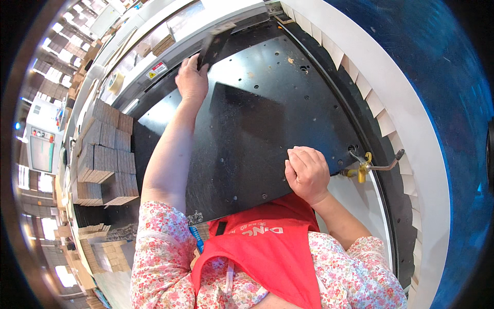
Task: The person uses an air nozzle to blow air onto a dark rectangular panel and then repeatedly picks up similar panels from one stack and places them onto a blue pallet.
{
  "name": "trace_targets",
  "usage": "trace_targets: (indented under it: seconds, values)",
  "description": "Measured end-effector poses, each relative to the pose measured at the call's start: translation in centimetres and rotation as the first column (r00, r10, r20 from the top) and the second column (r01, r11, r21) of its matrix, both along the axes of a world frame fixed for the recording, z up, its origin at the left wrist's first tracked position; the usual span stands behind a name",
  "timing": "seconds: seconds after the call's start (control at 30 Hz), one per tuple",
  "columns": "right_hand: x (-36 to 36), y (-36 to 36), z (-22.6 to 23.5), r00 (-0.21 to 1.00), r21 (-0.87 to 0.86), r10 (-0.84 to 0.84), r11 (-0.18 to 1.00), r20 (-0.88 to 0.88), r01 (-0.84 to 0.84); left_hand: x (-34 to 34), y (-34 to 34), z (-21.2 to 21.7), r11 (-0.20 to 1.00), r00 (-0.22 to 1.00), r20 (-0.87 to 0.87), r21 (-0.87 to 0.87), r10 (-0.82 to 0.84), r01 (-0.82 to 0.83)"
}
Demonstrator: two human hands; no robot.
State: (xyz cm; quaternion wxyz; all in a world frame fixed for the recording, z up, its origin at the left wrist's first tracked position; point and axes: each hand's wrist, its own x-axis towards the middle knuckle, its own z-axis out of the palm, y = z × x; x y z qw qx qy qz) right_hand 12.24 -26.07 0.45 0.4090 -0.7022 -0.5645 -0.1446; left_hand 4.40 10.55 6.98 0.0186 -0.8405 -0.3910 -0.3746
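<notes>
My left hand (193, 80) reaches to the far left of a black work surface (236, 149) dotted with small holes. It is closed on the near end of a dark flat piece (213, 46), blurred by motion and held up at a tilt. A dark four-sided shadow or reflection falls on the surface to its right. My right hand (309, 172) is over the surface's near right part, fingers curled in and the thumb beside them. Nothing shows in it, though its palm is turned away.
Stacks of brown board pieces (105, 154) stand at the left. A tape roll (116, 82) lies on the pale machine beam (154, 72). Close to my right hand is a yellow valve (363, 170) with a metal lever. A white curved guard (411, 113) borders the right side.
</notes>
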Motion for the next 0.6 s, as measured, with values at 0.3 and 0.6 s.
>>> trace_targets:
  seconds: [0.3,0.6]
  values:
    - [0.1,-0.2,0.0,1.000,0.010,0.000,1.000,-0.006,0.000,0.1,-2.4,6.3,0.851,0.578,-0.760,0.485,0.298,0.200]
    - [0.2,-0.2,-0.1,1.000,0.011,-0.012,1.000,0.005,0.011,-2.9,-2.6,6.6,0.909,0.611,-0.724,0.417,0.321,0.016]
